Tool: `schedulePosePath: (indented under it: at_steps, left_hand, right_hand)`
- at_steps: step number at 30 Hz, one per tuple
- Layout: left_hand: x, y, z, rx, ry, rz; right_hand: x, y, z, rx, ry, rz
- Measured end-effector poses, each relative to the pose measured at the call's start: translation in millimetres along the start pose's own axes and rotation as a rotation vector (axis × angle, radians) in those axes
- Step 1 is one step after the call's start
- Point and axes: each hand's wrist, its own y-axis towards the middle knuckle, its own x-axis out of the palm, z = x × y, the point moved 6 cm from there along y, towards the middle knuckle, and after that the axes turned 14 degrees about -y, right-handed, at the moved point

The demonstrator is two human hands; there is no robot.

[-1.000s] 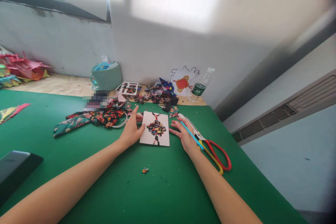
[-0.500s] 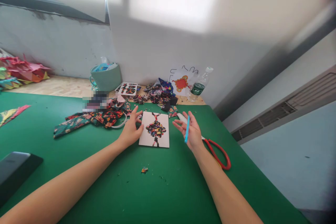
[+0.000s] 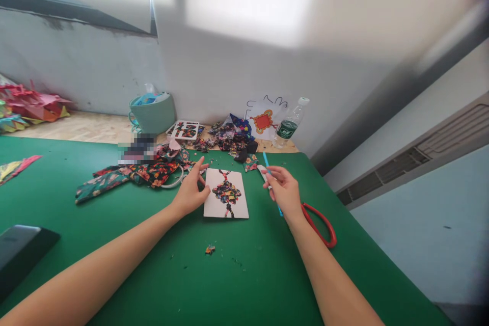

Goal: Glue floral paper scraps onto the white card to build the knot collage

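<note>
A white card point(image 3: 243, 202) with a collage of dark flowered cloth bits lies flat on the green table point(image 3: 160, 275). My left hand point(image 3: 191, 188) is at the card's left edge, fingers apart, with nothing held. To the right of the card, my right hand point(image 3: 286, 191) pinches a thin blue stick point(image 3: 265, 159), whose upper end points away from me. Under and beside that hand lie scissors with red handles point(image 3: 329, 229), their blades partly hidden by the hand.
Flowered cloth point(image 3: 107, 183) and a ring lie left of the card. Behind are cloth scraps point(image 3: 233, 135), stacked cards point(image 3: 185, 130), a green basket point(image 3: 155, 114), a bottle point(image 3: 292, 125) and a knot picture point(image 3: 263, 121). A dark device point(image 3: 26, 252) sits at left.
My right hand has turned over and closed its fingers on the blue stick, which now points up and away. The card has turned slightly and sits a little nearer to me.
</note>
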Motion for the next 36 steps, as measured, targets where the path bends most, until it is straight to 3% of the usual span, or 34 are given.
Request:
schedulePosePath:
  at_steps: [3,5,9,14,25,31,36]
  left_hand:
    - [2.0,-1,2,0.000,0.006,-0.030]
    - [3.1,-1,4,0.013,0.039,-0.045]
    - [4.8,-2,9,0.044,0.106,-0.064]
    - [7.6,-3,9,0.059,0.165,-0.092]
    - [14.4,-7,9,0.107,0.249,-0.168]
    - [15.6,-7,10,0.126,0.277,-0.184]
    - [16.3,-7,11,0.138,0.285,-0.186]
  right_hand:
    - [3,-3,5,-0.025,-0.398,-0.030]
    - [10,-5,6,-0.093,-0.532,-0.057]
    - [26,-6,7,-0.262,-0.640,-0.081]
    - [31,-4,13,-0.299,-0.764,-0.075]
    - [40,-3,14,-0.422,-0.806,-0.074]
    - [23,-5,-5,-0.510,-0.727,0.052]
    - [-9,5,-6,-0.344,-0.856,0.173]
